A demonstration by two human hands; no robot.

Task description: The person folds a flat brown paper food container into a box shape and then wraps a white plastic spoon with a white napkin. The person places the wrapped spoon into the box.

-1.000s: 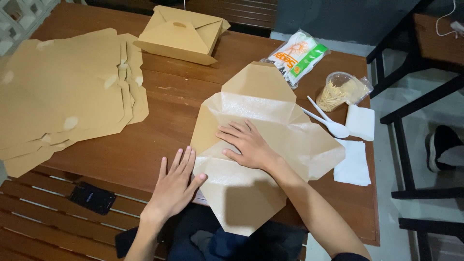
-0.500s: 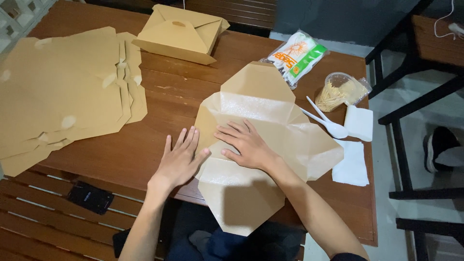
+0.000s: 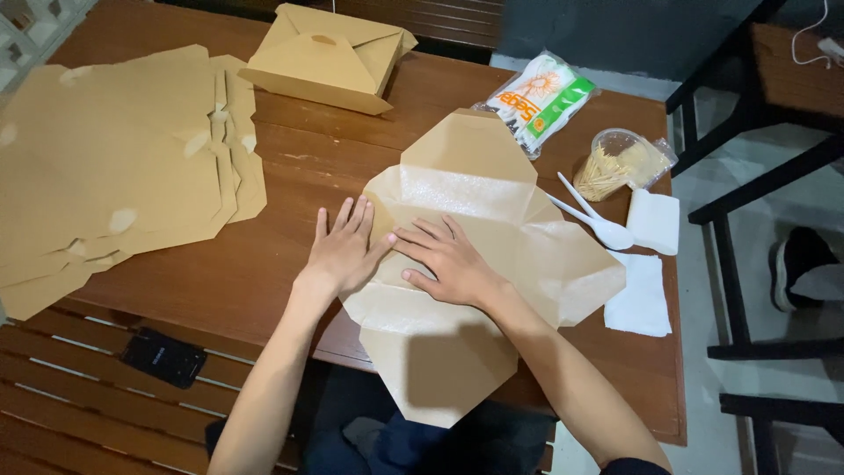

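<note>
Unfolded kraft-paper box blank (image 3: 479,264) lies flat on the wooden table (image 3: 290,167); its near flap overhangs the table's near edge at 6 o'clock, above the person's lap.

Left hand (image 3: 345,251): palm down, fingers straight and close together, resting half on the blank's left edge, half on bare wood. Grips nothing.

Right hand (image 3: 444,259): palm down, fingers spread, pressing flat on the blank's middle panel. Grips nothing. The two hands lie just beside each other, fingertips nearly meeting.

Open room: bare wood from 9 to 11 o'clock of the left hand, between the blank and the stack.

At 8 o'clock, off the table, a black phone (image 3: 163,357) lies on a slatted bench (image 3: 79,413).

At 9–10 o'clock, a stack of flat box blanks (image 3: 105,185) takes up the left end of the table.

At 3 o'clock, a white napkin (image 3: 640,299) touches the blank's right flap; white plastic spoons (image 3: 598,224) and a folded white tissue (image 3: 655,220) sit just beyond it, near the right edge.

At 1–2 o'clock: clear bag of toothpicks (image 3: 620,163), then a printed plastic packet (image 3: 538,101), close to the blank's far flap.

At 11–12 o'clock, far edge: one assembled kraft box (image 3: 321,57), closed.
</note>
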